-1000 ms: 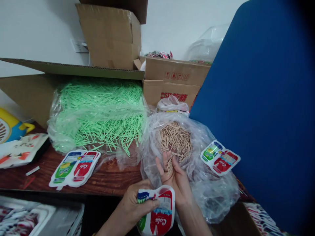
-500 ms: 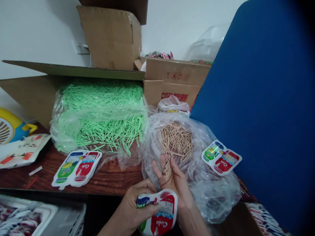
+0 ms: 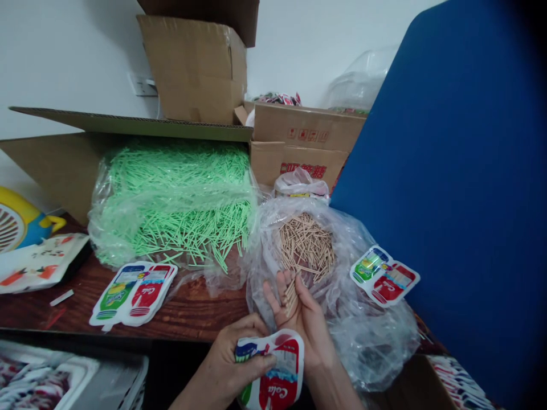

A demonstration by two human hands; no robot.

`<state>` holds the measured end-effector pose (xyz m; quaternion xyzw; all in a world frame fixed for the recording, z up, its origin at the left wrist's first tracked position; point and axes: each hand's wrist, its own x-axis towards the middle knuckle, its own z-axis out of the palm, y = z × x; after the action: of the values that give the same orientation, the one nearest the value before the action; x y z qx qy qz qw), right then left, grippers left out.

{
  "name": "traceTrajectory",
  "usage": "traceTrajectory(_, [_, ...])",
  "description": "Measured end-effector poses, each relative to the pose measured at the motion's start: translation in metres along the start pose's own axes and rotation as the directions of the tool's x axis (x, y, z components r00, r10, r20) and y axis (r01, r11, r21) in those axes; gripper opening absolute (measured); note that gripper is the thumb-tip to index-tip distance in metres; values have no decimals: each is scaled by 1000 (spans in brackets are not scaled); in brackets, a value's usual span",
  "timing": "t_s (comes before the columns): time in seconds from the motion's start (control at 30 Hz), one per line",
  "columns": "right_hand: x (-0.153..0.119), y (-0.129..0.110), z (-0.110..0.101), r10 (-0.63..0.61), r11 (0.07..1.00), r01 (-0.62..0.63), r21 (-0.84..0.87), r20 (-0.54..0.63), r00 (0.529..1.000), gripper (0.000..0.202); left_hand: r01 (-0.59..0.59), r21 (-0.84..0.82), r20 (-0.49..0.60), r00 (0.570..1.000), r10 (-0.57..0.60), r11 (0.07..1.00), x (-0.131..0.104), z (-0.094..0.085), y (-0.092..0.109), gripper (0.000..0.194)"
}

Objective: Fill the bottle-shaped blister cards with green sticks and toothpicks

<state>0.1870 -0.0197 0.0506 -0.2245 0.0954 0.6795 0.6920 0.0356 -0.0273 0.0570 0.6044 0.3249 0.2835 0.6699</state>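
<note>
My left hand (image 3: 233, 364) is closed on a printed pouch (image 3: 280, 370) with a red "Cola" cup and a green part, its thumb lying across the front. Palm up, my right hand (image 3: 305, 327) lies just behind the pouch and holds a small bunch of thin brown sticks (image 3: 291, 299) between thumb and fingers. Beyond its fingertips, a clear plastic bag (image 3: 265, 239) stands open around a heap of similar brown sticks (image 3: 310, 242). Part of my right palm is hidden by the pouch.
Two more pouches lie near: one flat pouch (image 3: 132, 293) on the dark wooden table (image 3: 200, 304), one pouch (image 3: 384, 276) on the bag's right side. A bag of green sticks (image 3: 188, 210) spills from a carton (image 3: 55, 165). A blue panel (image 3: 444, 171) blocks the right.
The pouch in my left hand has shifted slightly left and turned a little. My right hand stays nearly in place with its sticks. The view has moved slightly.
</note>
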Motion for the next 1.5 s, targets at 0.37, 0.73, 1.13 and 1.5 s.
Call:
traceTrajectory(0.37, [2, 2, -6, -36, 999, 38, -32, 61, 997, 7, 54, -75, 13, 999, -53, 996, 1, 0, -2, 25])
traceTrajectory(0.73, [40, -67, -36, -476, 350, 476, -807, 285, 832, 24, 94, -31, 38, 995, -93, 995, -3, -9, -12, 27])
traceTrajectory(1.13, [97, -90, -61, -240, -715, -4, -699, 240, 941, 17, 128, -107, 2, 992, -128, 986, -3, -14, -29, 24])
traceTrajectory(1.5, [88, -102, -61, -70, -734, 171, -657, 323, 944, 24, 121, -108, -9, 992, -122, 987, -1, -16, -29, 20])
